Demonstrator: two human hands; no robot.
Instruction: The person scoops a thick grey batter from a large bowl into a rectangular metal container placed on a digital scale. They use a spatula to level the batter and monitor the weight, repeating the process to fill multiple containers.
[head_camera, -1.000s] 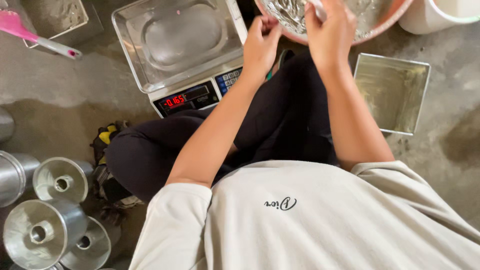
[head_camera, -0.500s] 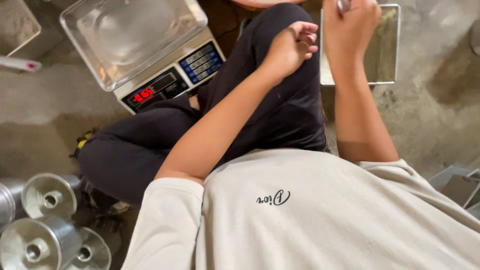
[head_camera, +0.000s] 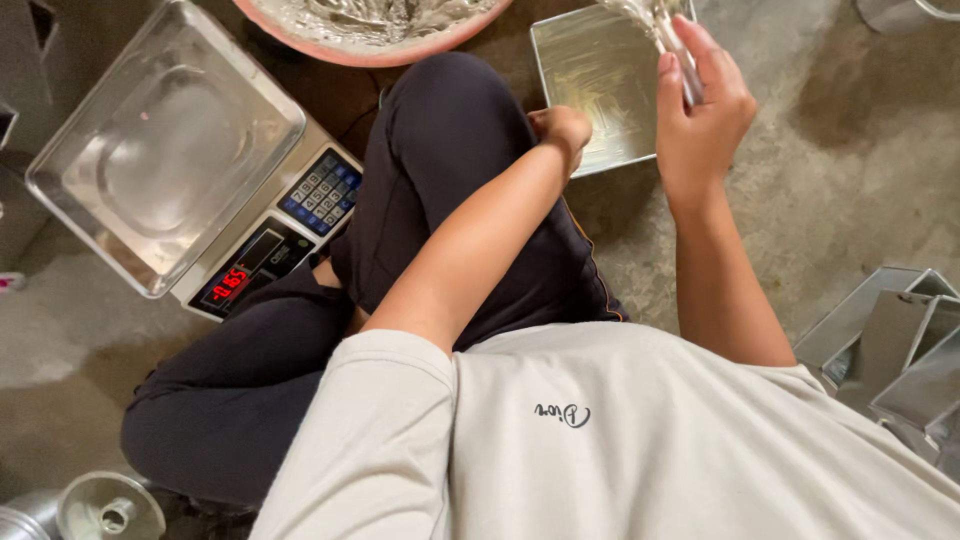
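Two things sit on the concrete floor (head_camera: 860, 170): a digital scale (head_camera: 200, 180) left, a square metal pan (head_camera: 600, 85) ahead. Left hand (head_camera: 562, 128), fingers curled, steadies the pan's near edge; right hand (head_camera: 700, 110) grips a batter-coated utensil (head_camera: 665, 30) above it. Filling seems underway; next calls for scraping cleanly.

shiny greased metal pan (head_camera: 600, 90), glossy steel scale tray (head_camera: 165, 150), rough matt concrete floor (head_camera: 850, 170)

Bare floor (head_camera: 850, 180) right of square tin (head_camera: 600, 90)
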